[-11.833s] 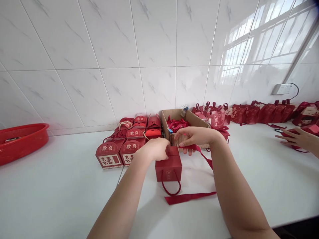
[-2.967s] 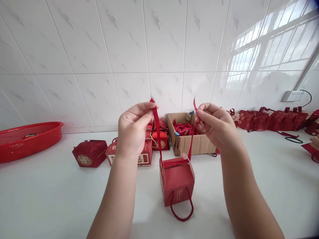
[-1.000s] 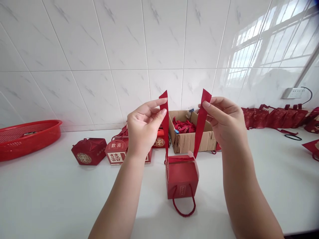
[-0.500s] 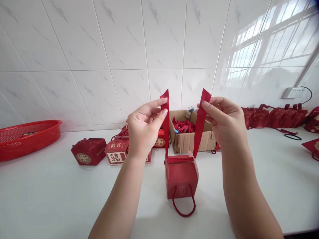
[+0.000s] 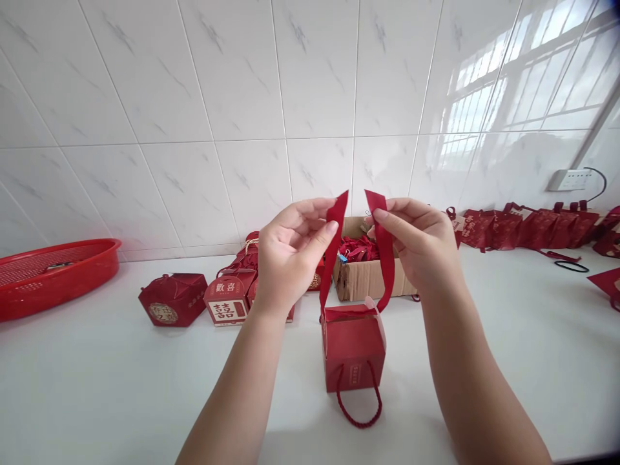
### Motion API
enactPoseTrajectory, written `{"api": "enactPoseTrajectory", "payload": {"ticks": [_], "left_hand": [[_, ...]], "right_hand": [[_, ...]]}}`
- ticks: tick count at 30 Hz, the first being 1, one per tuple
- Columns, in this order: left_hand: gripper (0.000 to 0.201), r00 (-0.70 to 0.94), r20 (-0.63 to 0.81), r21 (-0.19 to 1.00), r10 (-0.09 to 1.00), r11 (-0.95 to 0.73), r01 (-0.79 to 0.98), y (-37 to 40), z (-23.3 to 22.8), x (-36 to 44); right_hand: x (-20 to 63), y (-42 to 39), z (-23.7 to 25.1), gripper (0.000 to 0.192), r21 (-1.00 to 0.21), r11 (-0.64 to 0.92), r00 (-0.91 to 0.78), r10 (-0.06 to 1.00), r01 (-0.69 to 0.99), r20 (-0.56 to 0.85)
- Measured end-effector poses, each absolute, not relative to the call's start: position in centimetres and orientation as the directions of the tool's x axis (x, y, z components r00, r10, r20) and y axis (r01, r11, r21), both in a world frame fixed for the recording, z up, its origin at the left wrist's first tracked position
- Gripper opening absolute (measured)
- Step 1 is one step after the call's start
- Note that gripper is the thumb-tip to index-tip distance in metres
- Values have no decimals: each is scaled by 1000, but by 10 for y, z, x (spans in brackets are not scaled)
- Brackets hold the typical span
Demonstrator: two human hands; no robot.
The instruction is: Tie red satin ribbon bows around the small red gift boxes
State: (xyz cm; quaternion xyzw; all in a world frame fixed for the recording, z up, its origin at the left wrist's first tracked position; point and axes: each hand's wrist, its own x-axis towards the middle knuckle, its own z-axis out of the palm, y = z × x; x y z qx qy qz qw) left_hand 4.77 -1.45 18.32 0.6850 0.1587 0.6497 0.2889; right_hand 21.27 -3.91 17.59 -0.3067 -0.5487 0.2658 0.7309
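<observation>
Red ribbon (image 5: 385, 258) threaded through our gift box (image 5: 353, 349); left hand (image 5: 290, 258) and right hand (image 5: 419, 248) each pinch an end, bow untied.

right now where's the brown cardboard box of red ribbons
In the head view, the brown cardboard box sits against the tiled wall, just behind the right hand and the small red gift box.

The left hand (image 5: 290, 255) covers part of the stacked gift boxes (image 5: 227, 300) behind it. The cardboard carton (image 5: 368, 281) is partly hidden by the ribbon (image 5: 385, 258) and right hand (image 5: 416, 242). The red basket (image 5: 58, 274) is cut off at the left edge. Carton contents are too small to identify.
</observation>
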Motion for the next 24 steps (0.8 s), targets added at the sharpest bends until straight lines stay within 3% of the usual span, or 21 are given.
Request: {"api": "enactPoseTrajectory", "payload": {"ticks": [6, 16, 24], "left_hand": [[46, 195, 738, 675, 646, -705, -218, -19, 182, 53], [48, 196, 707, 707, 680, -682, -186, -17, 183, 51], [44, 238, 693, 719, 681, -680, -146, -13, 181, 50]], "right_hand": [[202, -42, 175, 12, -737, 674, 134, 726, 53, 674], [201, -43, 176, 18, -750, 662, -44, 749, 5, 661], [201, -45, 177, 16, -780, 623, -75, 782, 59, 619]]}}
